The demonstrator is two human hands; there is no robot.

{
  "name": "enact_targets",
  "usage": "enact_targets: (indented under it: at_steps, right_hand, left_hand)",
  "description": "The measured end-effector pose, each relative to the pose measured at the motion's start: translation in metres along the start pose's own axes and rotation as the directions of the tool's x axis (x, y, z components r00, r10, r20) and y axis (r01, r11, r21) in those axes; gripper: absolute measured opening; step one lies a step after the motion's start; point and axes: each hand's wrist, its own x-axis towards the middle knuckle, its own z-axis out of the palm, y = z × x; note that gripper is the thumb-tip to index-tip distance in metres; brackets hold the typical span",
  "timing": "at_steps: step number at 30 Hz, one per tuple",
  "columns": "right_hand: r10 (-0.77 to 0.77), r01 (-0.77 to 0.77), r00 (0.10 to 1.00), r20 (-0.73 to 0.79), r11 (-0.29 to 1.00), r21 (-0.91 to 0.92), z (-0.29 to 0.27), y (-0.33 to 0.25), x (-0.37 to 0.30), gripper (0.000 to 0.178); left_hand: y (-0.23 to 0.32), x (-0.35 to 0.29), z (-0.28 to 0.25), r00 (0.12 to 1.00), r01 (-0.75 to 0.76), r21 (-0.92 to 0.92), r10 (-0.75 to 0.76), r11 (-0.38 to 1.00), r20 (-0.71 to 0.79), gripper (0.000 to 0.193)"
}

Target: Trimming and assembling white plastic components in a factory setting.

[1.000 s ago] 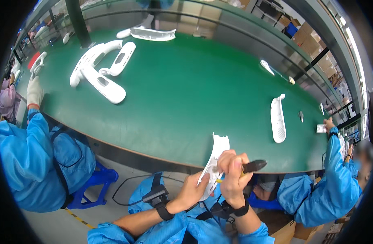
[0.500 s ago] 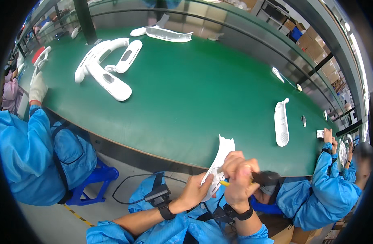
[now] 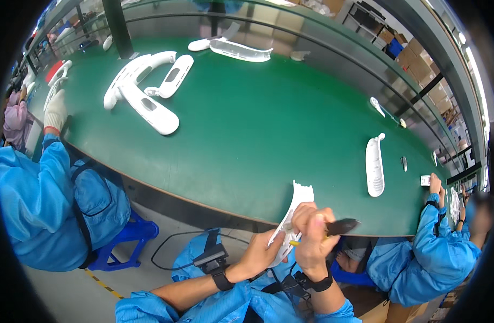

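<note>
A long, curved white plastic shell (image 3: 299, 198) slants over the table's near edge, its hollow side partly showing. My left hand (image 3: 259, 250) grips its lower end, thumb on the inner face. Close beside it, my right hand (image 3: 314, 237) is closed round a slim tool with a dark, pointed-oval end (image 3: 344, 226) sticking out to the right. The tool's yellow part (image 3: 295, 243) pokes out on the other side, against or just over the shell's inside. Which kind of tool it is, I cannot tell; the fingers cover its middle.
Several white shells (image 3: 150, 110) lie at the left on the green table (image 3: 247, 129). Another open shell (image 3: 374, 167) rests at the right beside a small dark piece (image 3: 404, 163). More white parts (image 3: 240, 51) lie along the back rail. Co-workers in blue sit left (image 3: 58, 210) and right (image 3: 414, 264).
The tool's dark end, smeared by motion before, shows more sharply and slightly higher now. My right hand has turned a little; the left keeps its hold. The whole view has shifted slightly.
</note>
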Motion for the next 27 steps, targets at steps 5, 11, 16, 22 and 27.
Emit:
enact_targets:
  at_steps: [5,11,16,22,27]
  right_hand:
    - [0.131,-0.131,0.991,-0.024,0.991,-0.006,0.000,0.002,0.005,0.026]
    - [0.090,-0.066,0.988,-0.130,0.982,0.175,-0.030,-0.037,-0.007,0.020]
    - [0.388,-0.371,0.921,-0.012,0.872,-0.319,-0.062,-0.041,-0.053,0.030]
    - [0.617,-0.622,0.779,-0.111,0.783,-0.012,-0.070,-0.030,-0.050,0.024]
    - [0.656,-0.644,0.751,0.072,0.752,-0.141,-0.135,-0.038,-0.007,0.020]
  left_hand:
    - [0.000,0.002,-0.003,0.999,-0.024,0.051,0.022,0.998,0.043,0.027]
    - [0.014,-0.014,0.006,0.999,0.016,-0.236,-0.009,0.972,0.032,0.035]
    - [0.035,-0.028,0.032,0.890,-0.452,-0.539,0.397,0.711,-0.224,0.056]
    - [0.018,-0.006,0.026,0.799,-0.565,-0.285,0.600,0.774,0.045,0.058]
    - [0.050,-0.001,-0.010,0.780,-0.073,-0.252,0.213,0.965,0.589,0.047]
